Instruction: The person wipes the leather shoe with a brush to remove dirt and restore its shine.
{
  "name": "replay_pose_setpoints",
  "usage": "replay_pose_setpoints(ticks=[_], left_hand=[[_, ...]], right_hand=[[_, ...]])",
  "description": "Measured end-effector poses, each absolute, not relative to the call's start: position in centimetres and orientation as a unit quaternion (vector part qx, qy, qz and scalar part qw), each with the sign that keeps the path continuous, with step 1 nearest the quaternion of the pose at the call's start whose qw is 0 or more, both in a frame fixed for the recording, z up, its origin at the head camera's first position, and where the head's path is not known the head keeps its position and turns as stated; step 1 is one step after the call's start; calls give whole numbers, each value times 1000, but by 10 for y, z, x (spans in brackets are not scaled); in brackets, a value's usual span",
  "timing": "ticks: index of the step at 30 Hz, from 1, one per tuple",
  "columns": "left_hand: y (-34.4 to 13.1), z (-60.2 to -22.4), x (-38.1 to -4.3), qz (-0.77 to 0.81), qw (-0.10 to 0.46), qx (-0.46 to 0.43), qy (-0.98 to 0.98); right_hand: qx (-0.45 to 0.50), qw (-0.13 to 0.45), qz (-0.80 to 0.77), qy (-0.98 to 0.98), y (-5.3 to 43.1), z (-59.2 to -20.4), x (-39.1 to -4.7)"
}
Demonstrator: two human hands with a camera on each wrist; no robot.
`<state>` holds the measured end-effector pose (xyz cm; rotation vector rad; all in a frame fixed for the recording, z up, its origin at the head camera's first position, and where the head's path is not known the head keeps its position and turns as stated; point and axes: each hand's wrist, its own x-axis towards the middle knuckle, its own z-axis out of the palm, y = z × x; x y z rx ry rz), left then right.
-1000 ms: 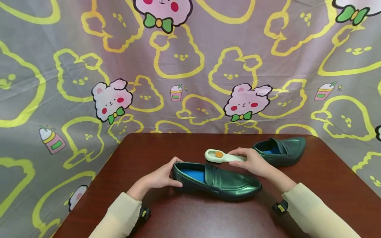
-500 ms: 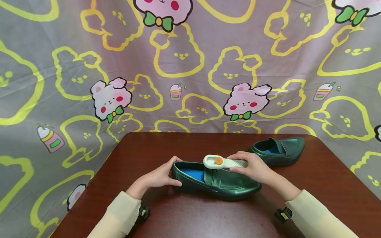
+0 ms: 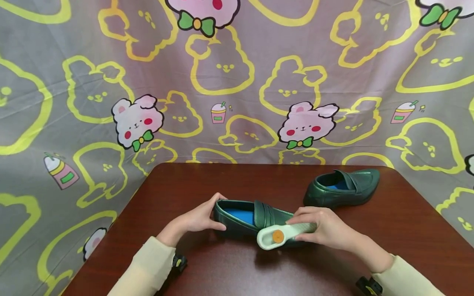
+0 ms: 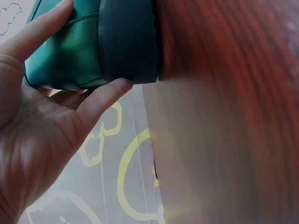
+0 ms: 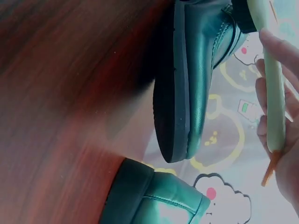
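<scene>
Fingers (image 3: pixel 310 213) of the right hand (image 3: pixel 324 229) are closed in a pinch about the handle of a pale green brush (image 3: pixel 270 240), thumb on the near side and the others on the far side. By the left hand (image 3: pixel 198 218) the heel of a dark green shoe (image 3: pixel 264 216) is held, thumb set low on the near side and the fingers bent round the back. From the right fingers the brush head is pointed left and a little toward the person; dark bristles (image 5: pixel 243 17) are shown in the right wrist view close against the upper, though whether they are touching cannot be told for certain. The shoe's long axis is laid left to right, slightly slanted toward the person at the toe, so that it is crossed at a shallow angle by the brush. Heel is thus nearest the left hand, toe nearest the right; in the head view the toe is mostly hidden behind brush and hand. A second shoe (image 3: pixel 340 189) is set farther back to the right, toe also rightward. Both are seen on a reddish-brown table (image 3: pixel 207 267), backed by a patterned cloth (image 3: pixel 244 88).
</scene>
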<state>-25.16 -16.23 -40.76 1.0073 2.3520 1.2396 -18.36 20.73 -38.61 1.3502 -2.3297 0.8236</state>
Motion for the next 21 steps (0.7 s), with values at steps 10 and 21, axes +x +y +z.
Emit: replay_pose_setpoints(ticks=[10, 21], left_hand=[[-162, -407, -250, 435, 146, 357, 814], [-159, -407, -249, 426, 143, 357, 819]], right_hand=[[525, 255, 229, -779, 204, -386, -190], [447, 124, 354, -812, 211, -376, -196]])
